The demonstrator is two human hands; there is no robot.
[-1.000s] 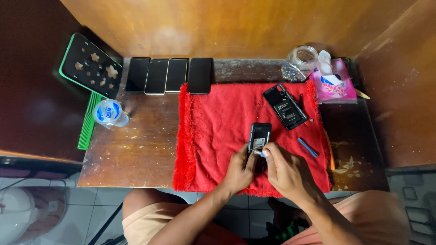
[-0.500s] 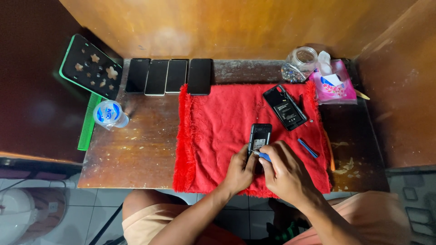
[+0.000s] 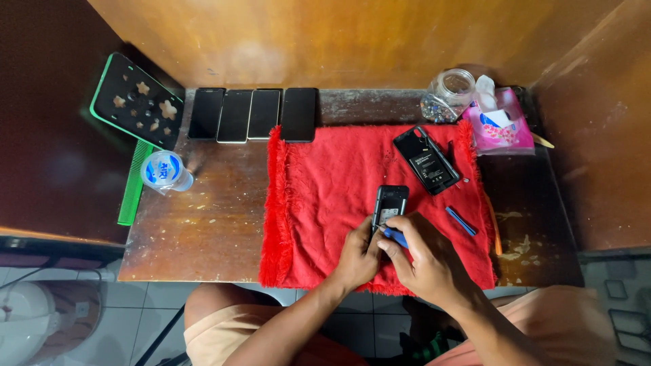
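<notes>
R hand point(image 3: 426, 261) is closed round a small blue tool point(image 3: 395, 236), pinched between thumb and fingertips, tip down at the lower edge of the opened phone point(image 3: 390, 205). Vs a sec ago the tool sits lower and more level, closer to the phone's bottom end; the hand has slid in a bit towards the L. Reads as prying/working along the bottom seam or a part there, judging from the angle. Can't see the exact contact pt, fingers cover it.

L hand point(image 3: 359, 254) is narrow, fingers curled, pressing on the phone's lower L corner to steady it. Barely moved since the earlier pics. It isn't lifting anything, only bracing.

The phone lies flat on the red towel point(image 3: 319, 196), near its front-middle, back off, insides showing, long axis pointing away from the person. Its position is unchanged, so the work is still at the same spot.

Further out: a second opened phone point(image 3: 427, 160) lies tilted on the towel's upper R, well apart. A blue stick tool point(image 3: 461, 221) lies just R of the hands. At the back R stand a glass jar point(image 3: 447, 95) and a pink packet point(image 3: 498, 125). Four dark phones point(image 3: 252, 115) line the back edge of the wooden table point(image 3: 196, 230). Far L: a water bottle point(image 3: 165, 171), a green comb point(image 3: 133, 183), a black tray with a green rim point(image 3: 135, 102).
</notes>
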